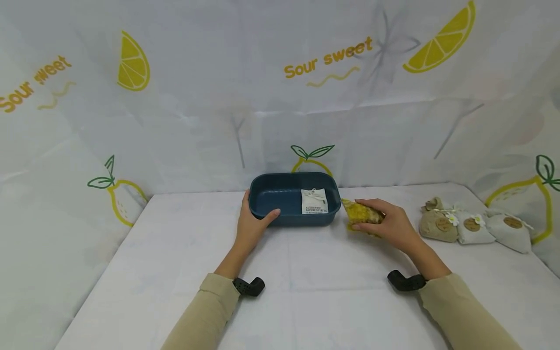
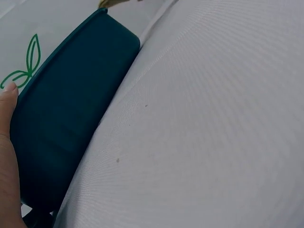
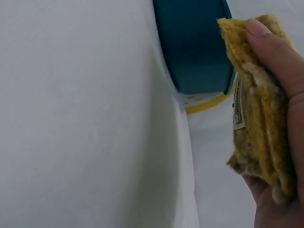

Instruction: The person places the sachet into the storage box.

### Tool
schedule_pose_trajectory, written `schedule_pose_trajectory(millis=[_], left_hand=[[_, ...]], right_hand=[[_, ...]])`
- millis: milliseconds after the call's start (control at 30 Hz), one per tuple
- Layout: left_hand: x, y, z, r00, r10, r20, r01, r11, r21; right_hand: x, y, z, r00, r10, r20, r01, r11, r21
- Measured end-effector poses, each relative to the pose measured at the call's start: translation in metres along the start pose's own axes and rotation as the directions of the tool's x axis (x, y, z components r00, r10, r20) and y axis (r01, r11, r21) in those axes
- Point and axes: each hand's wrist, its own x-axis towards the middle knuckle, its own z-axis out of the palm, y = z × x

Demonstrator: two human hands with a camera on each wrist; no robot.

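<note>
A dark blue plastic bin (image 1: 280, 219) stands at the far side of the table, with a small white drawstring pouch (image 1: 314, 201) lying in its right end. At the bin's left end my left hand (image 1: 253, 223) grips it, thumb at the front rim and fingers round the side. My right hand (image 1: 391, 224) holds a fuzzy yellow-and-brown pouch (image 1: 360, 214) just right of the bin. In the right wrist view a printed label (image 3: 238, 107) shows on this pouch (image 3: 259, 95), and my thumb (image 3: 273, 47) presses on its upper part.
Three small sachets stand in a row at the right: a tan one (image 1: 437, 227), a white one (image 1: 474, 233) and another white one (image 1: 509, 232). Behind the table hangs a white cloth (image 1: 197, 136) with lemon prints. White cloth (image 1: 288, 272) covers the table too.
</note>
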Motion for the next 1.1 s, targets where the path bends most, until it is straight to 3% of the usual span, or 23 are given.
schedule_pose_trajectory(millis=[367,633,967,1100], left_hand=[[-0.001,0.003,0.001,1.000,0.012,0.008,-0.012,0.999,-0.037],[0.001,0.000,-0.003,1.000,0.000,0.011,0.001,1.000,-0.030],[0.000,-0.001,-0.002,1.000,-0.001,0.008,0.002,1.000,-0.013],[0.000,-0.001,-0.002,1.000,-0.005,0.015,0.005,1.000,-0.006]], right_hand=[[0.028,-0.029,0.003,1.000,0.007,-0.031,-0.005,0.999,0.052],[0.049,-0.054,0.003,0.992,-0.110,-0.069,0.114,0.992,0.057],[0.085,-0.085,0.027,0.969,-0.247,0.001,0.247,0.968,0.043],[0.098,-0.092,0.037,0.964,-0.261,0.045,0.260,0.965,0.039]])
